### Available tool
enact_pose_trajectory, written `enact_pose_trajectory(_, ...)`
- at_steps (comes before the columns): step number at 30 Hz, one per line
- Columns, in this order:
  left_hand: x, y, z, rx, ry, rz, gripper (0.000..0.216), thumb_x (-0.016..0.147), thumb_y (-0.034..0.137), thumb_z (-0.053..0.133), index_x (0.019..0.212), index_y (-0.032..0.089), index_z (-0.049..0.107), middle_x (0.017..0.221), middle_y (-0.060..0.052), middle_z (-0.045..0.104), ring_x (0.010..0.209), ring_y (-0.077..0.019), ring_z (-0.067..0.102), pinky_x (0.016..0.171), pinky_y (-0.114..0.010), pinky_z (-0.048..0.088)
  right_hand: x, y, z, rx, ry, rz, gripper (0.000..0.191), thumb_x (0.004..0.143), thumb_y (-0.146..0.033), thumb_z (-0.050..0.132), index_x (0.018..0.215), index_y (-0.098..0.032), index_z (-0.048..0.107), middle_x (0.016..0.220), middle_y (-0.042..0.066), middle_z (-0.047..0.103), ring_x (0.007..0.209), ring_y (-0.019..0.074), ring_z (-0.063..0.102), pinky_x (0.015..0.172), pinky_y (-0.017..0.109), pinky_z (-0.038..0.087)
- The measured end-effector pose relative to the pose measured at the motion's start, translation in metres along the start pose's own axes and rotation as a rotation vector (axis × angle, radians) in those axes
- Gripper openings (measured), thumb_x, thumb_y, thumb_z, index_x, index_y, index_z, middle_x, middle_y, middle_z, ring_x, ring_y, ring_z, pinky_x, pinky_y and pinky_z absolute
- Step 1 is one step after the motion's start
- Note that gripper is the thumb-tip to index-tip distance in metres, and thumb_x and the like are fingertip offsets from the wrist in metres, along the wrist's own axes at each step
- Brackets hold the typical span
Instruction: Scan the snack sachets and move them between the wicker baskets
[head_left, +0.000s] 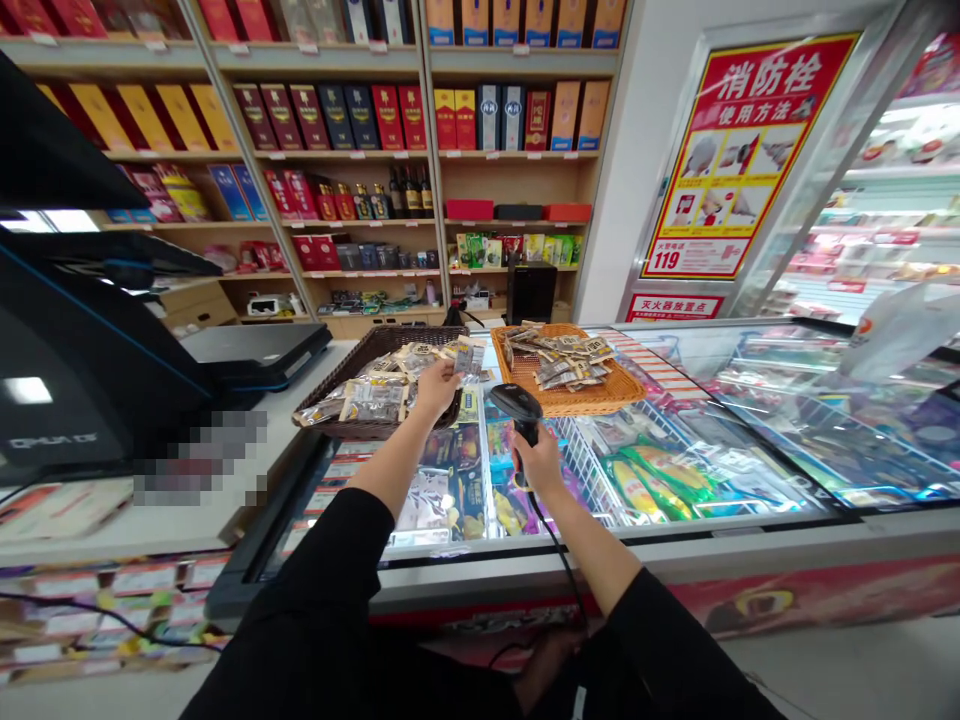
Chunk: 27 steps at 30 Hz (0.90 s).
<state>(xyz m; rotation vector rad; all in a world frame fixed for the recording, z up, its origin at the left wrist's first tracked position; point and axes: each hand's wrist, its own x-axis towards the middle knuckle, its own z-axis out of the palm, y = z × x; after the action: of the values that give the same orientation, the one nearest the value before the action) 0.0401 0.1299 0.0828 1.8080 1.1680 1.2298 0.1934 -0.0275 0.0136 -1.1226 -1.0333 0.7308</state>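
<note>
My left hand (437, 388) pinches a small snack packet (469, 358) by its edge, over the right side of a dark brown basket (352, 430). More flat packets (375, 398) lie heaped in that basket. My right hand (538, 458) is wrapped round the handle of a black barcode scanner (517, 405), its head turned toward the packet and its cable hanging down over the freezer's front edge. Beyond the scanner, an orange-brown basket (626, 388) holds a pile of similar packets (566, 355). Both baskets rest on the glass freezer top.
Under the freezer glass (720, 440) lie bagged frozen goods in wire baskets. A checkout machine (75, 370) and a flat scale (255, 350) stand on the left counter. Shelves of boxed bottles (345, 115) line the back, beside a red fire-hydrant sign (750, 150).
</note>
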Motion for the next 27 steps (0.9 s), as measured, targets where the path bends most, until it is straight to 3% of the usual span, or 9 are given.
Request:
enact_pose_trajectory(5,0.011,0.000,-0.041,0.382,-0.008,0.025,0.008,0.072,0.027,0.064,0.077,0.020,0.065,0.080,-0.006,0.072,0.081,-0.0240,0.067,0.079,-0.033,0.050,0.002,0.007,-0.009,0.134,0.091,0.041,0.025,0.077,-0.044,0.062,0.078,-0.023,0.048,0.046,-0.009,0.051,0.032,0.0110,0.044,0.034,0.023,0.036)
enact_pose_trajectory(9,0.027,-0.016,-0.067,0.504,0.068,-0.041,0.010,0.072,0.029,0.063,0.077,0.021,0.065,0.080,-0.006,0.072,0.085,-0.0253,0.067,0.080,-0.033,0.048,0.000,0.007,-0.007,0.114,0.068,0.043,0.025,0.077,-0.042,0.063,0.078,-0.022,0.049,0.046,-0.009,0.051,0.032,0.0106,0.045,0.034,0.022,0.036)
enact_pose_trajectory(20,0.094,-0.039,-0.069,0.634,0.204,-0.175,0.011,0.070,0.027,0.065,0.064,0.019,0.060,0.066,-0.010,0.067,0.090,-0.0317,0.065,0.082,-0.037,0.047,0.002,0.008,-0.002,0.212,0.088,0.098,0.028,0.075,-0.044,0.064,0.078,-0.021,0.048,0.051,-0.008,0.051,0.031,0.0078,0.042,0.030,0.020,0.034)
enact_pose_trajectory(24,0.110,-0.033,-0.075,0.584,0.321,-0.210,0.015,0.069,0.024,0.068,0.081,0.016,0.064,0.077,-0.011,0.069,0.090,-0.0295,0.065,0.082,-0.038,0.048,0.005,0.009,-0.001,0.218,0.094,0.106,0.027,0.075,-0.043,0.063,0.078,-0.021,0.048,0.050,-0.009,0.051,0.030,0.0077,0.042,0.030,0.020,0.034)
enact_pose_trajectory(27,0.107,-0.013,-0.071,0.598,0.366,-0.121,0.020,0.076,0.022,0.062,0.094,0.014,0.066,0.095,-0.014,0.070,0.097,-0.0280,0.063,0.089,-0.038,0.046,0.005,0.008,0.002,0.208,0.095,0.114,0.026,0.076,-0.042,0.063,0.074,-0.021,0.047,0.048,-0.009,0.050,0.030,0.0079,0.042,0.030,0.020,0.034)
